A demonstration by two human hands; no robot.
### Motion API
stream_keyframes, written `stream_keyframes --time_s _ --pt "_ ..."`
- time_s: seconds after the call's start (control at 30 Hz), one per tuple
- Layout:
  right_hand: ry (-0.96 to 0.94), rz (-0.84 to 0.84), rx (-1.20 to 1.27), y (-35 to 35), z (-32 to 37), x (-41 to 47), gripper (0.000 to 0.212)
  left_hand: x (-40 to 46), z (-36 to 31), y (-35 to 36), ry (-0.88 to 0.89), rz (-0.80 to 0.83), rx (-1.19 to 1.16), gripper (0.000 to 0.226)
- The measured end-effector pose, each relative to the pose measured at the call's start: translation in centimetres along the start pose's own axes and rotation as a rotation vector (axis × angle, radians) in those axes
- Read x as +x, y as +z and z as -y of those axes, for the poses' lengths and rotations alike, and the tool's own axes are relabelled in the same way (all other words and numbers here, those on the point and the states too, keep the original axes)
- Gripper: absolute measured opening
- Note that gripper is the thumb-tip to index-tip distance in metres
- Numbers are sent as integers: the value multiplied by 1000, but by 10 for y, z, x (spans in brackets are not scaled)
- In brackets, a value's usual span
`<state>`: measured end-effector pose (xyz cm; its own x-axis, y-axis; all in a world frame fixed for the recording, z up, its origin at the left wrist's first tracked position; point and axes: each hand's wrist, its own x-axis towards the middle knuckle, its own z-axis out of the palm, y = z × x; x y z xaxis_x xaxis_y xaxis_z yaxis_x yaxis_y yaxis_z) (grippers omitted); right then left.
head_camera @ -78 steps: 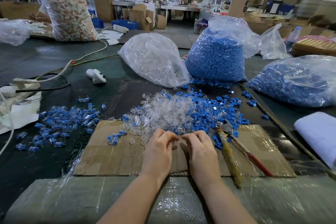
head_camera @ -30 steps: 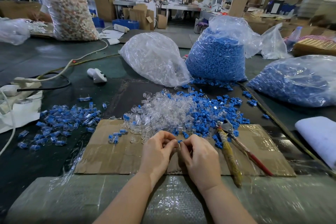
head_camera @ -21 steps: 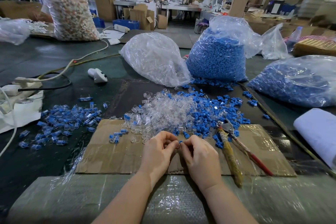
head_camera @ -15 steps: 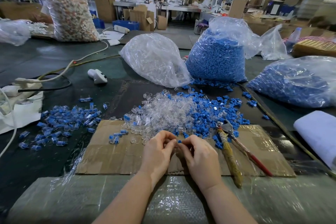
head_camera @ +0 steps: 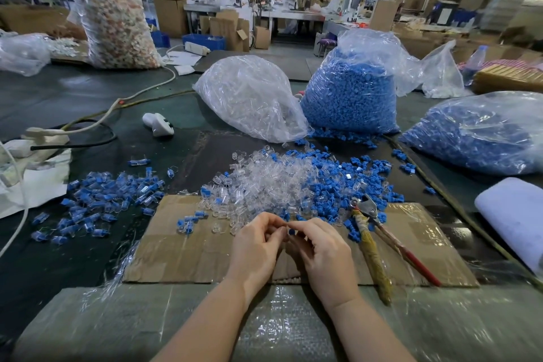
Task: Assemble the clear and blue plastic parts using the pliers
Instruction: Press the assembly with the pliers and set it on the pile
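Partly hidden between fingertips point(head_camera: 289, 224): blue part point(head_camera: 291, 232).

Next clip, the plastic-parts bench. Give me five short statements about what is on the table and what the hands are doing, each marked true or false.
1. The pliers lie on the cardboard sheet, right of the hands. True.
2. The right hand grips the pliers. False: it pinches a small blue part.
3. The left hand meets the right at the fingertips. True.
4. The bag of clear parts stands right of the bag of blue parts. False: left.
5. The assembled pieces lie left of the cardboard. True.
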<state>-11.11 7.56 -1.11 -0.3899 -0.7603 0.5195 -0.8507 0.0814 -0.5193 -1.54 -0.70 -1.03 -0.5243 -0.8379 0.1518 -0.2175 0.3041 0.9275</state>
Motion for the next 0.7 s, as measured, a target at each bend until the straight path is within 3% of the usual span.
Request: stream_keyframes --time_s 0.5,0.7 --pt "-14 -3 -40 1 -1 0 24 5 4 2 -23 -17 -16 16" --pt "108 -176 -225 -8 -5 -1 32 8 2 2 -93 -31 -159 14"
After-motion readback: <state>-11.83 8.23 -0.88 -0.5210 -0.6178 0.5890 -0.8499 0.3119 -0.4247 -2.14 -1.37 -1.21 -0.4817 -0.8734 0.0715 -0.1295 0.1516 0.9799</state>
